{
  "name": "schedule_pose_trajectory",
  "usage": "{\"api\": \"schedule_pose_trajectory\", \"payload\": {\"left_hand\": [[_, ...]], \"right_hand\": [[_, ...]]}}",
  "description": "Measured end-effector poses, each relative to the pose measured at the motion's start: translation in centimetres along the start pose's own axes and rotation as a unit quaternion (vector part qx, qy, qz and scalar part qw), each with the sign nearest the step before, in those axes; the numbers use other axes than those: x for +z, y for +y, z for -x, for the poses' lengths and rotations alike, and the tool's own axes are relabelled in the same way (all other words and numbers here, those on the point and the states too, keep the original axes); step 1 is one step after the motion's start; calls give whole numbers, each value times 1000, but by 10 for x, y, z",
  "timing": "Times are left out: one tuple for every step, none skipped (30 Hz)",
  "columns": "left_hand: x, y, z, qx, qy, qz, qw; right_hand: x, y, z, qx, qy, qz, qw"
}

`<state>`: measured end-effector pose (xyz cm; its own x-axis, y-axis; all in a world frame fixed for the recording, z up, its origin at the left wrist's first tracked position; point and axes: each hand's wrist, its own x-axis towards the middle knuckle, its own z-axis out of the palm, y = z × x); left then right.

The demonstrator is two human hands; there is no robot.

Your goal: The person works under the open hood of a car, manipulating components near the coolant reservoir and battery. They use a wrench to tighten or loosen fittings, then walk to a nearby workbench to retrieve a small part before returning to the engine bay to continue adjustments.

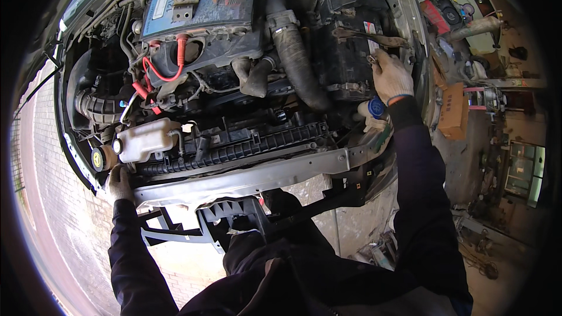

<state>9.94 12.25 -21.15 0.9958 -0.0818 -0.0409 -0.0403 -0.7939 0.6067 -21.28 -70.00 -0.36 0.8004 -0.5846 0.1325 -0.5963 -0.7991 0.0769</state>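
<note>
My gloved left hand [120, 184] is at the left end of the silver front crossbeam [252, 180], its fingers curled at the beam's edge beside a round cap with a yellow top [103, 158]. Over the right side of the engine bay, my gloved right hand [391, 77] is closed in a pinch. A small metal piece seems to show at its fingertips, too small to name. Just beyond those fingers, a worn metal wrench [370, 38] lies across a black plastic housing [345, 61]. A blue cap [376, 107] sits below my right wrist.
A blue battery carton [205, 0] lies on the engine, with a metal bracket [184, 4] on top. Nearby are a red cable [181, 52], a thick black hose [295, 61] and a white reservoir [149, 140]. At right stand a cardboard box [453, 112] and cluttered shelves.
</note>
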Motion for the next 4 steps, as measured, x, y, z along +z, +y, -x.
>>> {"api": "schedule_pose_trajectory", "payload": {"left_hand": [[1, -2, -1, -10, 5, -24, 1000], [1, -3, -3, -11, -13, -25, 1000], [-2, -2, -4, -12, -21, -58, 998], [-5, -1, -6, -13, -19, -126, 992]], "right_hand": [[-7, -2, 12, -8, 41, -13, 999], [-13, -7, 31, -2, 82, -35, 996], [-15, -17, 47, -7, 119, -62, 991], [-21, -25, 66, -7, 73, -143, 987]]}}
